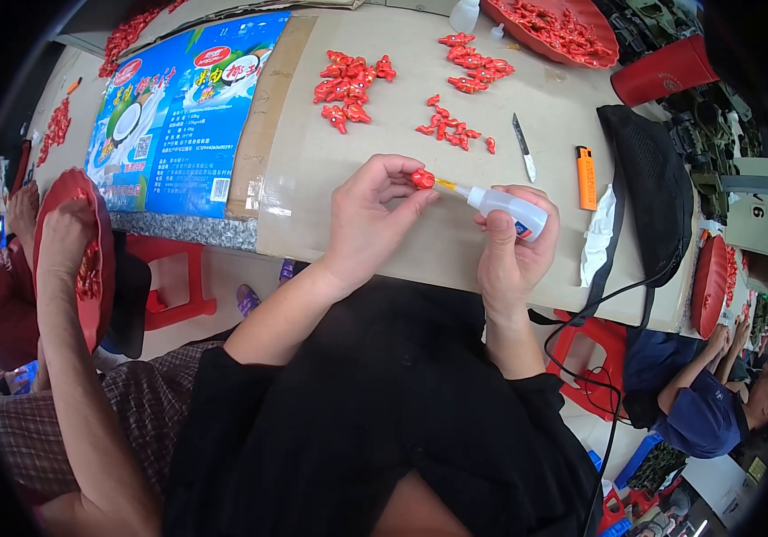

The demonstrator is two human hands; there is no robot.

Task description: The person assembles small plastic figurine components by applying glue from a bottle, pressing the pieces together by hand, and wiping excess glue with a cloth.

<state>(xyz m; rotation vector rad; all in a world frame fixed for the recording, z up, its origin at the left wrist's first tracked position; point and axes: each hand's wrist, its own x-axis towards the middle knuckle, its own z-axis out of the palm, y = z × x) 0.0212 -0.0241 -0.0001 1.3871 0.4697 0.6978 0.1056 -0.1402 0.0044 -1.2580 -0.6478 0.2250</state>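
Observation:
Between the thumb and fingertips of my left hand [368,210] is a small red plastic figure piece [422,179]. My right hand [520,259] grips a white squeeze glue bottle [511,215], tilted so its yellowish nozzle [446,184] points left and meets or nearly meets the red piece. Beyond my hands, small red pieces lie in loose groups: one pile [348,85] at the left, another [476,64] farther back, and a smaller scatter [451,127] nearer to me.
A craft knife [523,148], an orange lighter [586,179], a crumpled tissue [597,237] and a black pouch [648,192] lie to the right. A red tray of pieces [572,36] stands at the back. Blue printed cardboard [178,116] lies left; a co-worker's arm [80,358] reaches into another red tray [102,309].

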